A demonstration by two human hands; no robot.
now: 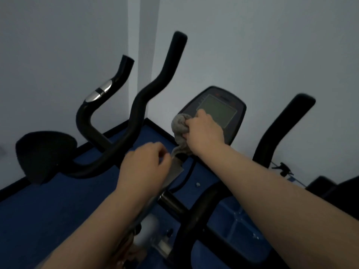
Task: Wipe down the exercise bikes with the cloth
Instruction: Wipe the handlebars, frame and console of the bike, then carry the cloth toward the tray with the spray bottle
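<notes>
So we've got the exercise bike [174, 200] right in front of us, and it's the big rigid thing here: metal frame, won't budge under a wipe, so we can lean on it a bit. Its black handlebars [147, 98] look foam- or rubber-covered, probably grippy, so the cloth will likely drag there rather than glide. The console [229, 117] is the touchy part: hard plastic shell with a flat screen, smooth and probably a bit fragile, so we'd go light on pressure there.

Our right hand [206, 131] sits at the lower left edge of the console with its fingers curled tight round the grey cloth [180, 131], which is bunched into a wad against the panel. The cloth is soft, light and floppy; a tail hangs down from the wad. Best held just like this, balled up in the palm so a fat pad faces the surface.

Our left hand [143, 167] is just below, fingers curled, seemingly pinching that dangling tail near the stem. It's blurry though.
</notes>
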